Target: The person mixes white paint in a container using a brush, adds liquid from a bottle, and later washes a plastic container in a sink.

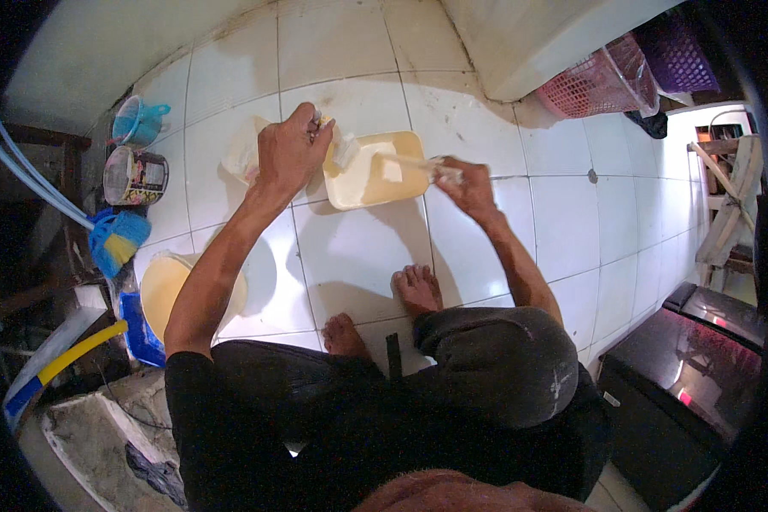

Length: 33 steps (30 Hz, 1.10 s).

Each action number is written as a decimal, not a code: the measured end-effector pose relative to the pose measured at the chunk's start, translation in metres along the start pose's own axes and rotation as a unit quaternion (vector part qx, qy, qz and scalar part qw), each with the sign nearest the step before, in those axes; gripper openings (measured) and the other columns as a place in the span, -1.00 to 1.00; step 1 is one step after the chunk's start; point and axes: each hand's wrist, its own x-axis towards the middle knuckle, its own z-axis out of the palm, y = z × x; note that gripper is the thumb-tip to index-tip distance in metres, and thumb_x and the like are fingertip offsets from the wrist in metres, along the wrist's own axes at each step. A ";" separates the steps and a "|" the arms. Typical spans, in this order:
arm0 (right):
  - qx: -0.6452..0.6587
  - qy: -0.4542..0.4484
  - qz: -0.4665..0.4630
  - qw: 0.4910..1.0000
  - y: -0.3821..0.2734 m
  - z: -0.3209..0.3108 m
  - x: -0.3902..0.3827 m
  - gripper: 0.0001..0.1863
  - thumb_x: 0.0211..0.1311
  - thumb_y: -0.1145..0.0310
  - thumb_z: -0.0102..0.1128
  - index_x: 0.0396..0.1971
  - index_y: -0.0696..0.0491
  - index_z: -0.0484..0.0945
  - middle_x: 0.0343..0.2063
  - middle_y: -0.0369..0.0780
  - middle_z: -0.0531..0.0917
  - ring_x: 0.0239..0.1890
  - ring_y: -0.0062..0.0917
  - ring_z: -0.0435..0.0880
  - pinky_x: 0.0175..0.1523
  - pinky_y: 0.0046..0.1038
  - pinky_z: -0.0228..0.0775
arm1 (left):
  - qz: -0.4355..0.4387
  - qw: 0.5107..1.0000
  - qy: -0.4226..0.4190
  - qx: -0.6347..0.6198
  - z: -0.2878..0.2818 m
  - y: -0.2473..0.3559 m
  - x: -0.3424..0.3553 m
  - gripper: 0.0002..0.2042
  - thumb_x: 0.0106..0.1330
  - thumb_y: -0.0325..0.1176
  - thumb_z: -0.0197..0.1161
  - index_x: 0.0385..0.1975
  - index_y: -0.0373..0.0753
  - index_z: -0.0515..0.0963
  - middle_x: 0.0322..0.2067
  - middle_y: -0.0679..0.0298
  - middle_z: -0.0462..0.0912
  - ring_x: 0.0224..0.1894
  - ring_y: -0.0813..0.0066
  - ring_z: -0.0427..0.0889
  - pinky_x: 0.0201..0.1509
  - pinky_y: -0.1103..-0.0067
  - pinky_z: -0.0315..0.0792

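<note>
A pale yellow rectangular tub [411, 184] stands on the tiled floor in front of my feet, with a cream-coloured layer in its left part. My left hand [295, 147] is closed at the tub's left corner. Its fingers pinch something small and whitish that I cannot make out, and a translucent white piece [346, 152] hangs beside them over the rim. My right hand [468, 189] grips a pale stick-like tool [411, 162] at the tub's right side. The tool reaches over the tub, and its far end is blurred. Behind my left wrist lies a pale plastic packet [241, 155], partly hidden.
A yellow bucket [164, 294] stands by my left forearm, near a blue tray [139, 333]. Along the left wall are a blue-and-yellow brush [119, 241], a clear tub [135, 177] and a turquoise dipper [148, 122]. Pink baskets [584, 85] stand far right; a black box [674, 375] sits at right.
</note>
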 end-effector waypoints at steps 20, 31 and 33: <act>0.004 -0.111 -0.031 0.993 -0.013 0.000 -0.016 -0.65 0.06 0.18 0.32 -0.24 0.12 0.64 -0.51 -0.05 0.66 -0.52 -0.30 0.66 -0.30 -0.31 0.52 | 0.004 1.000 -0.008 0.005 -0.002 -0.005 -0.005 -0.71 0.20 -0.20 0.33 -0.50 -0.25 0.41 -0.56 0.14 0.67 -0.48 0.22 0.71 -0.45 0.44 0.52; -0.019 -0.116 -0.021 0.993 -0.022 0.009 0.000 -0.57 0.07 0.08 0.29 -0.18 0.11 0.63 -0.45 0.00 0.67 -0.48 -0.14 0.67 -0.30 -0.27 0.52 | 0.009 0.999 0.029 -0.034 0.000 -0.004 -0.002 -0.79 0.16 -0.30 0.32 -0.50 -0.29 0.46 -0.61 0.13 0.64 -0.56 0.21 0.67 -0.49 0.44 0.50; -0.034 -0.113 -0.020 0.993 -0.027 -0.009 -0.008 -0.73 0.12 0.29 0.31 -0.28 0.18 0.64 -0.49 -0.06 0.67 -0.55 -0.39 0.61 -0.35 -0.41 0.47 | 0.015 1.000 0.017 -0.019 -0.002 -0.002 -0.001 -0.79 0.16 -0.31 0.32 -0.50 -0.29 0.46 -0.60 0.14 0.65 -0.55 0.23 0.68 -0.49 0.46 0.50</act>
